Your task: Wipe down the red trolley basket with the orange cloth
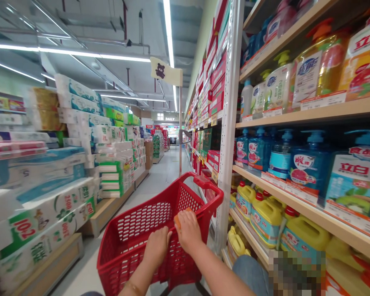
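Note:
A red plastic shopping cart (pixel 216 196) with perforated walls stands right in front of me, tilted in view. My left hand (pixel 157 246) is closed at the cart's near side, its fingers curled over the handle, which is mostly hidden beneath it. Close beside it on the right, my right hand (pixel 188 231) is also closed at the near side. An orange piece (pixel 177 222) shows at its fingers; whether it belongs to the handle I cannot tell. From the cart's far end rises a pole (pixel 180 123) with a cream flag (pixel 166 72) bearing a bear print.
Packs of tissue paper (pixel 111 176) are piled along the left on low wooden platforms (pixel 111 209). Shelves (pixel 296 111) of pump bottles (pixel 311 160) and yellow jugs (pixel 267 216) stand close on the right, behind a white upright (pixel 230 123). The aisle floor (pixel 165 164) runs ahead between them.

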Demonstrator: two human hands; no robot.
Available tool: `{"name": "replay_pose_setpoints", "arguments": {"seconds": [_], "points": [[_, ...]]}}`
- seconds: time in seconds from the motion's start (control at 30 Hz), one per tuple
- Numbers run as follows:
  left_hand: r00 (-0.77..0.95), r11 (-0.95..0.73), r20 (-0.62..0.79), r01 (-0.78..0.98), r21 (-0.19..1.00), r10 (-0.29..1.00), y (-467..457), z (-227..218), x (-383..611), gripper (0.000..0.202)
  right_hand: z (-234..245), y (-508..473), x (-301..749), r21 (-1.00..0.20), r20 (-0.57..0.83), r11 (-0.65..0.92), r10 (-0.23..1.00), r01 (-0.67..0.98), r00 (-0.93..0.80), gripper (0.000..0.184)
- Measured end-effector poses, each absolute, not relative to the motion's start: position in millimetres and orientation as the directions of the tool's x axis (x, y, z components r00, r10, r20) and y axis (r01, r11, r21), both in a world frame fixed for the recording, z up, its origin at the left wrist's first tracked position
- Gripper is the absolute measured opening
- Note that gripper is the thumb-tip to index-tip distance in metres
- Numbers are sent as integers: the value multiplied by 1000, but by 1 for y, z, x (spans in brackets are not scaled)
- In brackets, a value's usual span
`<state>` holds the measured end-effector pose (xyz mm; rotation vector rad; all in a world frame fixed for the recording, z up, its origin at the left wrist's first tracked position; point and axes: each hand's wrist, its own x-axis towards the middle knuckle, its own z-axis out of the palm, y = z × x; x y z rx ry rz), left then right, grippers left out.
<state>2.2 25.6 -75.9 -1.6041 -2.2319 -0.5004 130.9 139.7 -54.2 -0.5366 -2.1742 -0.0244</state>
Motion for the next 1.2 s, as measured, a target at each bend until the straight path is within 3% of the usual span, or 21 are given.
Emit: {"name": "replay_pose_setpoints", "arguments": {"seconds": [0.1, 0.3, 0.5, 0.7, 0.83, 0.93, 1.07, 1.2], "points": [[-273, 264, 432, 961, 81, 860, 17, -75, 6, 42, -60, 140, 130, -140, 722, 951, 289, 277, -628, 37], [-450, 481, 387, 877, 18, 805, -12, -77, 12, 43, -66, 133, 121, -267, 734, 875, 456, 403, -504, 35], [-462, 456, 284, 885, 92, 840, -24, -68, 23, 43, -78, 103, 117, -198, 693, 960, 281, 200, -664, 39], [-586, 575, 110, 810, 116, 803, -59, -75, 18, 45, -72, 118, 120, -247, 706, 899, 423, 362, -568, 36], [-614, 597, 131, 789, 146, 779, -57, -75, 32, 49, -81, 98, 119, -218, 705, 941, 336, 260, -624, 39], [-526, 497, 132, 844, 203, 840, -58, -73, 34, 48, -83, 95, 127, -198, 688, 963, 270, 184, -673, 38], [-308, 280, 206, 948, 154, 929, -68, -84, 27, 51, -79, 112, 136, -245, 713, 930, 364, 273, -599, 32], [-255, 234, 361, 967, 102, 897, -58, -110, 33, 49, -86, 106, 142, -299, 722, 909, 415, 292, -554, 33]]}}
